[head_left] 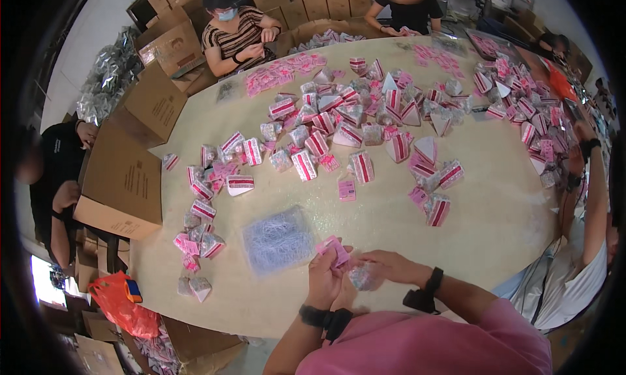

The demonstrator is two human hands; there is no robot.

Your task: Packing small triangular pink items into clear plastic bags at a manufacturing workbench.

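"Head view: what does the left hand (pixel 324 282) hold?"
"Its fingers pinch a pink card (pixel 334 251) over the worktop's (pixel 495 212) near side."
"And the right hand (pixel 388 266)?"
"At a clear-wrapped bundle (pixel 363 278), just below and right of the card; I can't tell whether its fingers grip it."
"Nearby?"
"A clear container (pixel 279 241) of pale strands, to the left."

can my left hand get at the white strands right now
Probably yes: the white strands lie close by, to the left of your left hand, with nothing visible blocking the way. That hand holds a pink card, though, which may hinder picking.
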